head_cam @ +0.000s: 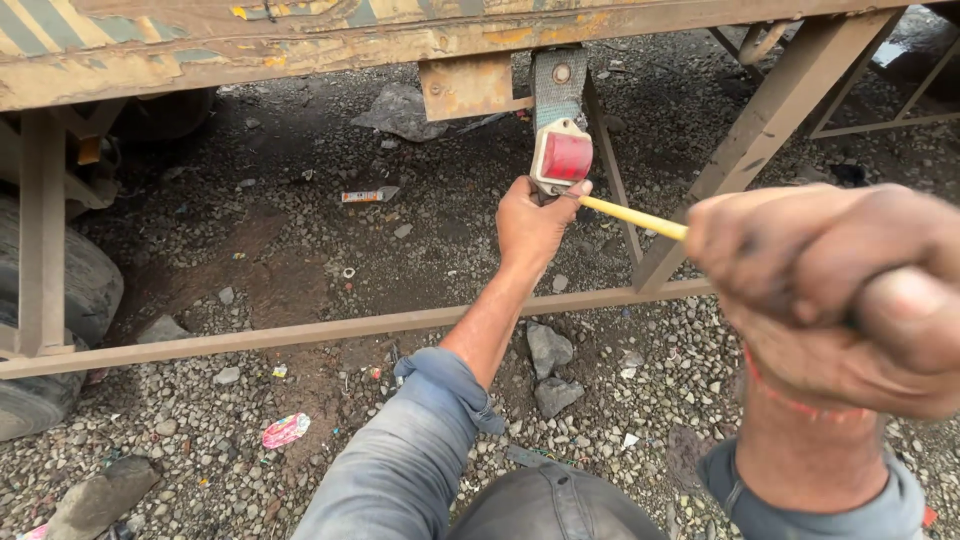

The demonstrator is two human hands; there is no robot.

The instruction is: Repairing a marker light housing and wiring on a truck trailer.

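1. Two bare hands are seen under the rusty yellow-painted steel trailer frame (250, 45), both arms in grey-blue rolled sleeves.
2. Left hand (532, 222) is raised to the small red rectangular reflector lamp in its pale housing (562, 157); fingers are curled around the housing's lower edge, thumb pressed against its right side.
3. The lamp is hung from a grey metal bracket strap (558, 85) fixed at the frame's lower edge, just right of a rusty square plate (467, 86).
4. Right hand (835, 290), close to the camera and blurred, is closed in a fist around the near end of a thin yellow shaft (632, 216); which tool it belongs to cannot be told.
5. The shaft's far end is placed at the lamp's lower right corner, touching or just beside the left thumb.
6. Below, a rusty horizontal steel side rail (300, 330) is crossed by the left forearm; gravel ground (220, 470) is littered with two dark stones (550, 365).
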